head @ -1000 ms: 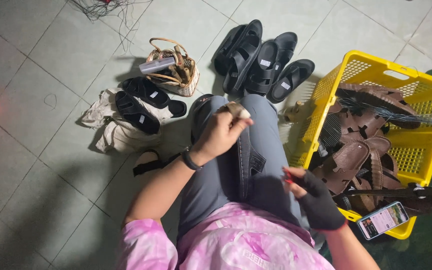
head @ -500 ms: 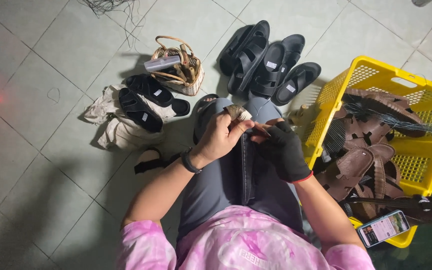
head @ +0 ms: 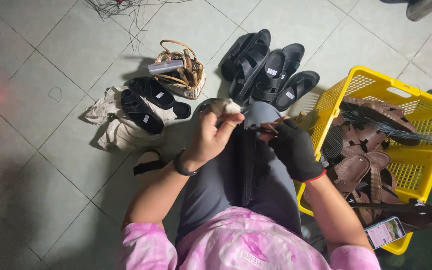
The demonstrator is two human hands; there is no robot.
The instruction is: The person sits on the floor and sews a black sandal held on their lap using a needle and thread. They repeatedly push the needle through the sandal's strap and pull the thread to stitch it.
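Note:
A black sandal [head: 248, 160] lies on edge along my lap, its toe end near my knees. My left hand [head: 215, 131] is bare, wears a dark wristband and pinches a small pale lump [head: 232, 107] at the sandal's far end. My right hand [head: 292, 146] wears a black fingerless glove with a red cuff. It sits just right of the sandal and grips a thin tool [head: 267, 128] pointed at the sandal's edge. The two hands are close together.
A yellow plastic crate [head: 416, 112] of brown sandals stands at my right, with a phone [head: 385, 232] at its near corner. Several black sandals [head: 271, 70] lie ahead, two more [head: 148, 102] on a beige cloth, beside a small wicker basket [head: 181, 75].
My right hand rose from low on my lap to the sandal's far end beside the left hand. The left hand stayed at the sandal's tip.

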